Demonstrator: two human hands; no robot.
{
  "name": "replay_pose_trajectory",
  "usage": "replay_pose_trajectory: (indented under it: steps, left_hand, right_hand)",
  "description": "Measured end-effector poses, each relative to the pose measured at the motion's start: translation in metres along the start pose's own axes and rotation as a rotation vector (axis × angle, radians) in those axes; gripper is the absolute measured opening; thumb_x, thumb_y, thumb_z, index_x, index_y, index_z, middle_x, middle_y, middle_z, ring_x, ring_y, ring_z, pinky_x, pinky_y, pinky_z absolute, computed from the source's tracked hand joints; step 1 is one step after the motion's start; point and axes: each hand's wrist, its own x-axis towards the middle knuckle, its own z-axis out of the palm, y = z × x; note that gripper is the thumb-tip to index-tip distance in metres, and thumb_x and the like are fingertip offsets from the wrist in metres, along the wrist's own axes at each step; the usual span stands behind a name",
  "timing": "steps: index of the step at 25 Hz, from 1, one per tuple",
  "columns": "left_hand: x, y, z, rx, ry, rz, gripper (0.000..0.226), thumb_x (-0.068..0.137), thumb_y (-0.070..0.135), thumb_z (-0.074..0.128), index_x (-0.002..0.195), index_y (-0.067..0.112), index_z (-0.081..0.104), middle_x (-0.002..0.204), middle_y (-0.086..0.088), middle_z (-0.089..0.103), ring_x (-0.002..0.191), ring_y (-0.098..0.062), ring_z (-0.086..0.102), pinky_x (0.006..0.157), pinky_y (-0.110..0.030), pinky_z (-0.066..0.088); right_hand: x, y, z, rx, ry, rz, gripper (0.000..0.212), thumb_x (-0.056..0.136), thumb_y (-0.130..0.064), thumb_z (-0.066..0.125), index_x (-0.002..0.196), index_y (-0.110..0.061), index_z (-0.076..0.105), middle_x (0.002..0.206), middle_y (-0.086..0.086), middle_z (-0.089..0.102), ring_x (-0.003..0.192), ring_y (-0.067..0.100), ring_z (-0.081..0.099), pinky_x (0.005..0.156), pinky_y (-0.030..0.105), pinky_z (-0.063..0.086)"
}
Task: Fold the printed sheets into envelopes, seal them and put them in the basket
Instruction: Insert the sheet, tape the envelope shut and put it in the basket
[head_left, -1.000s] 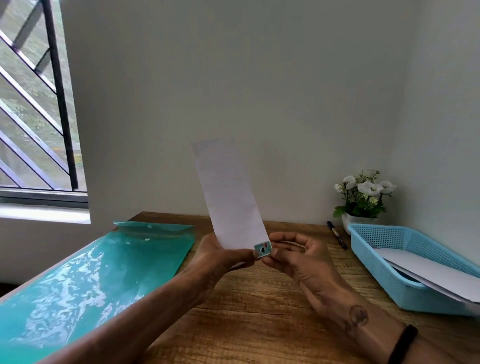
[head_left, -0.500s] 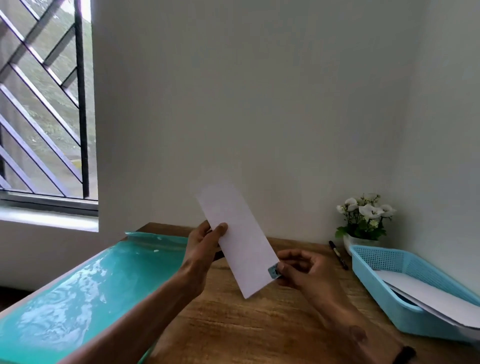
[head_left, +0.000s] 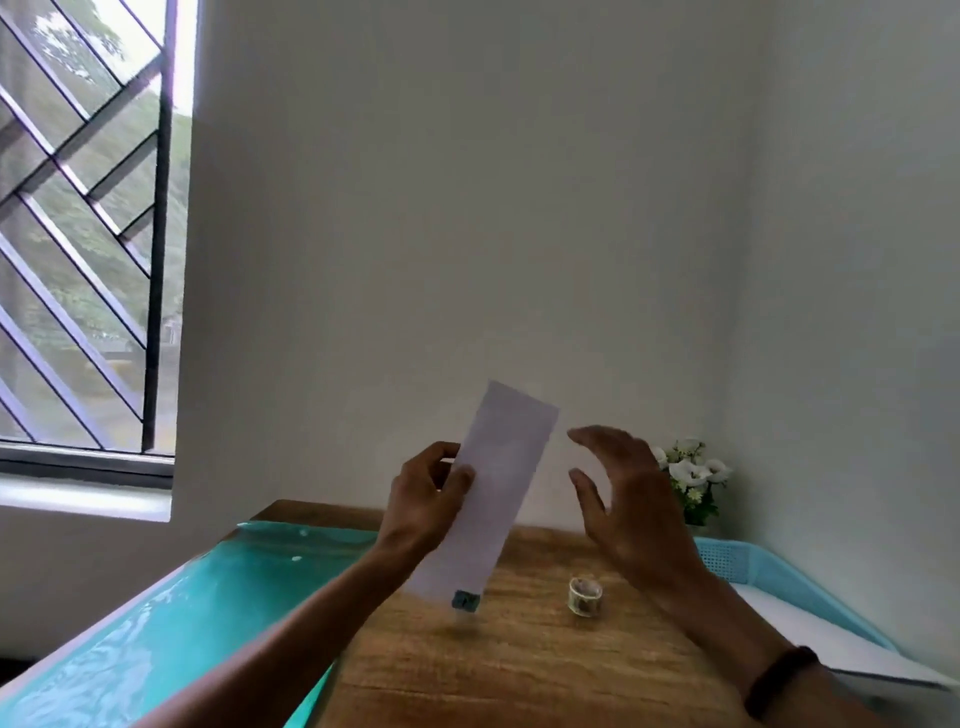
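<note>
My left hand (head_left: 427, 491) pinches the left edge of a long white folded sheet (head_left: 493, 483), held upright and tilted in the air above the wooden desk (head_left: 519, 665). A small patterned sticker (head_left: 465, 600) hangs off the sheet's bottom corner. To the right of the sheet my right hand (head_left: 626, 493) hovers, fingers spread, holding nothing. The light blue basket (head_left: 763, 571) stands at the right of the desk with a white sheet (head_left: 826, 644) lying across it.
A small roll of patterned tape (head_left: 585, 595) sits on the desk under my right hand. A teal plastic folder (head_left: 171, 634) covers the desk's left side. White flowers (head_left: 693, 475) stand in the back right corner. A barred window (head_left: 83, 234) is at left.
My right hand has let go of the sticker end and lifted away, fingers spread. The sheet has swung more upright in my left hand. The tape roll is now visible on the desk.
</note>
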Motion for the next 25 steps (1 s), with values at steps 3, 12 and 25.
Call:
replay_pose_trajectory:
  steps: [3, 12, 25]
  left_hand:
    - [0.009, 0.017, 0.01, 0.299, -0.052, 0.307, 0.021, 0.105, 0.021, 0.054, 0.12, 0.02, 0.07, 0.092, 0.003, 0.077, 0.079, -0.015, 0.073, 0.062, -0.03, 0.055]
    - [-0.041, 0.063, 0.083, 0.734, -0.076, 0.795, 0.028, 0.09, 0.025, 0.058, 0.116, 0.028, 0.067, 0.107, 0.004, 0.07, 0.114, -0.023, 0.058, 0.121, -0.059, 0.027]
    - [-0.131, 0.107, 0.187, 0.614, -0.082, 0.946, 0.072, 0.078, 0.031, 0.085, 0.141, 0.04, 0.051, 0.154, 0.001, 0.049, 0.146, -0.031, 0.039, 0.123, -0.069, 0.001]
  right_hand:
    - [0.031, 0.001, -0.031, -0.064, -0.019, -0.001, 0.054, 0.094, -0.017, 0.071, 0.145, -0.021, 0.053, 0.136, 0.0, 0.061, 0.124, 0.021, 0.051, 0.101, 0.033, 0.046]
    - [-0.03, 0.023, -0.109, -0.163, -0.263, 0.154, 0.008, 0.091, -0.016, 0.074, 0.089, -0.021, 0.079, 0.086, -0.003, 0.078, 0.077, 0.012, 0.07, 0.072, 0.03, 0.055]
    - [-0.084, 0.05, -0.239, 0.221, 0.016, 0.937, 0.016, 0.086, 0.01, 0.074, 0.084, -0.005, 0.075, 0.085, 0.021, 0.077, 0.065, 0.034, 0.078, 0.078, 0.045, 0.065]
